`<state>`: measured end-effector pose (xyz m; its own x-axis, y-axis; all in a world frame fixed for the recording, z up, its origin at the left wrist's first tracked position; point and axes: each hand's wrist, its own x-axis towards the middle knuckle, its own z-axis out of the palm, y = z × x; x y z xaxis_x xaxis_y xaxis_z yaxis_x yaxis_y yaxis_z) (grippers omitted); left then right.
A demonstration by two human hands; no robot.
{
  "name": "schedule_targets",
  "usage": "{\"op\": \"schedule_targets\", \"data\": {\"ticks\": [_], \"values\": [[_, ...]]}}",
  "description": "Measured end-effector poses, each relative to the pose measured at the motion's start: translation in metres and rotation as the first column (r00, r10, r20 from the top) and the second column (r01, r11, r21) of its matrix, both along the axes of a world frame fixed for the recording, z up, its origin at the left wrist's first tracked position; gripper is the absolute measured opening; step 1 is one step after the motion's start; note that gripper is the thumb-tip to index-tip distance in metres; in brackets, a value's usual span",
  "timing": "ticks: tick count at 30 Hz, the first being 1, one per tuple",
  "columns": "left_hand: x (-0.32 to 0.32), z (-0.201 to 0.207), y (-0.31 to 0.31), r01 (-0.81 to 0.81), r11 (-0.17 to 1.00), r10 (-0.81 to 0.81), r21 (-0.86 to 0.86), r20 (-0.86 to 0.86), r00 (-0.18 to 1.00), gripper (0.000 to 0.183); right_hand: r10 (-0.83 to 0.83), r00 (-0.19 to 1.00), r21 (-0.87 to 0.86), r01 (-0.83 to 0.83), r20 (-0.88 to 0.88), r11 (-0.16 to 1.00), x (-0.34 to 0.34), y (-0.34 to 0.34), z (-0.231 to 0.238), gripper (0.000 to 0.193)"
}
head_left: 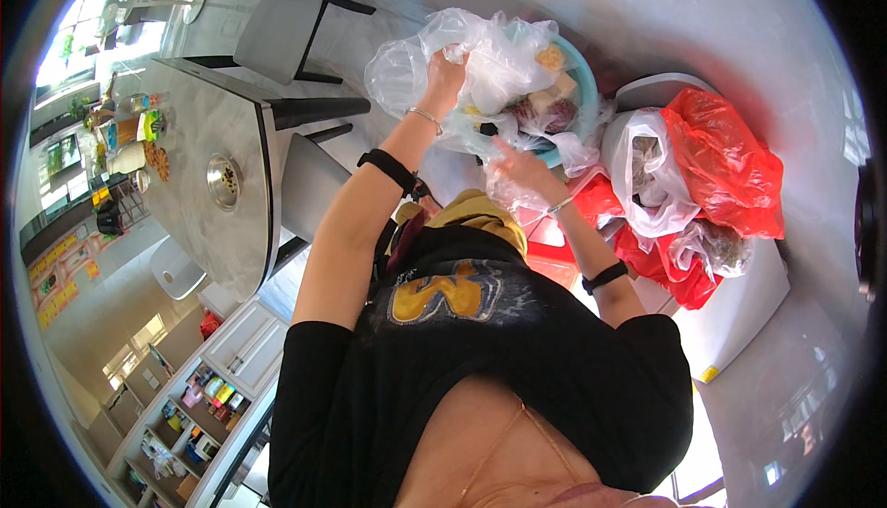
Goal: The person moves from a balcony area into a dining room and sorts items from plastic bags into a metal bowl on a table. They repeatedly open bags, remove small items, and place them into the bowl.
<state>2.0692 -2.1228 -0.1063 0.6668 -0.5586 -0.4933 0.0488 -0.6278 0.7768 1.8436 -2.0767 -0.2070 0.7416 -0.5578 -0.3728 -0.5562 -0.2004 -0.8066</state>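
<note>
My left hand (446, 80) is closed on a crumpled clear plastic bag (499, 60) and lifts part of it over the left side of a light-blue basin (586, 83). Inside the basin lie pale yellow chunks (552, 57) and dark reddish food (557, 115), partly covered by thin plastic. At the basin's near edge, my right hand (523, 172) has its fingers bent around thin clear plastic (514, 196) that hangs below it. Some of those fingertips are hard to make out through the film.
Right of the basin, red plastic bags (725, 162) and a filled white bag (647, 171) are piled on a white bin-like box (748, 300). Beneath my right forearm is a red stool (552, 259). A table (199, 222) with a metal bowl (224, 181) and grey chairs (277, 35) stand left.
</note>
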Motion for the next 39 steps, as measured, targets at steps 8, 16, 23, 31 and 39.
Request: {"op": "schedule_targets", "data": {"ticks": [8, 16, 23, 31, 39], "values": [[0.004, -0.022, 0.006, -0.059, 0.997, 0.06, -0.052, 0.021, 0.998, 0.031, -0.059, 0.741, -0.231, -0.132, -0.669, 0.964, -0.048, -0.043, -0.067, 0.023], [-0.013, -0.028, 0.016, 0.03, 0.999, -0.026, -0.031, 0.118, 0.993, 0.027, -0.443, 0.89, -0.192, 0.418, -0.108, 0.888, 0.036, 0.015, -0.053, 0.019], [-0.018, -0.034, 0.013, 0.025, 0.998, -0.02, -0.064, 0.087, 0.996, 0.029, -0.496, 0.868, -0.202, 0.491, 0.025, 0.848, 0.012, 0.01, -0.035, 0.012], [-0.011, -0.018, 0.025, 0.244, 0.969, -0.237, -0.045, 0.128, 0.963, 0.043, -0.606, 0.784, 0.28, 0.558, 0.131, 0.782, -0.029, -0.046, 0.0, 0.013], [-0.028, -0.05, 0.04, 0.674, 0.723, -0.678, -0.151, 0.034, 0.735, 0.069, -0.659, 0.696, 0.343, 0.568, 0.287, 0.749, 0.068, -0.049, 0.067, 0.013]]}}
